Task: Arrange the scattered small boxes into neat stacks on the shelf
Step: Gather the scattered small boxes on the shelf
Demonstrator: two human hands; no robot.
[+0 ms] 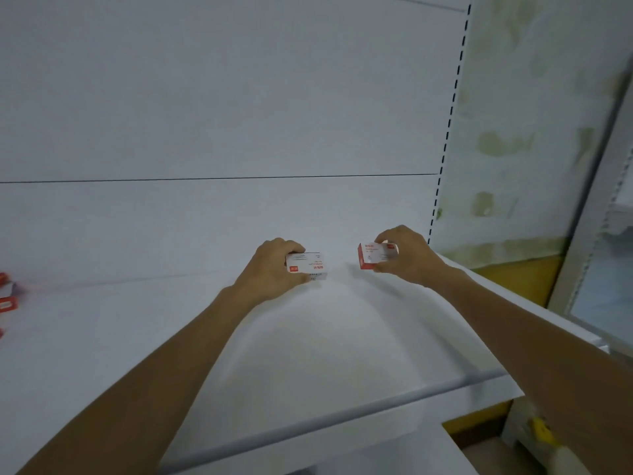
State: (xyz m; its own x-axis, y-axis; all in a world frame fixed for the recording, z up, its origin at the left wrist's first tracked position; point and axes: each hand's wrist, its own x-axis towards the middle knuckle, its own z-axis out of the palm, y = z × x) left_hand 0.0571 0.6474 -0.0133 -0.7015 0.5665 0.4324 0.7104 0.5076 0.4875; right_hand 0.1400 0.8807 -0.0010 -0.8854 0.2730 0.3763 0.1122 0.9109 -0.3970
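Note:
My left hand (274,265) grips a small white box with red print (308,264) near the back of the white shelf (308,354); the box sits low, at or just above the shelf surface, and a second box edge shows under it. My right hand (407,255) holds another small red-and-white box (375,257) tilted in the air, a short way right of the first. The two boxes are apart.
More red-and-white boxes (7,296) lie at the far left edge of the shelf. The shelf's back panel (222,114) rises behind the hands. A slotted upright (448,125) marks the right end. A yellow-and-white wall and another shelf unit (603,234) stand to the right.

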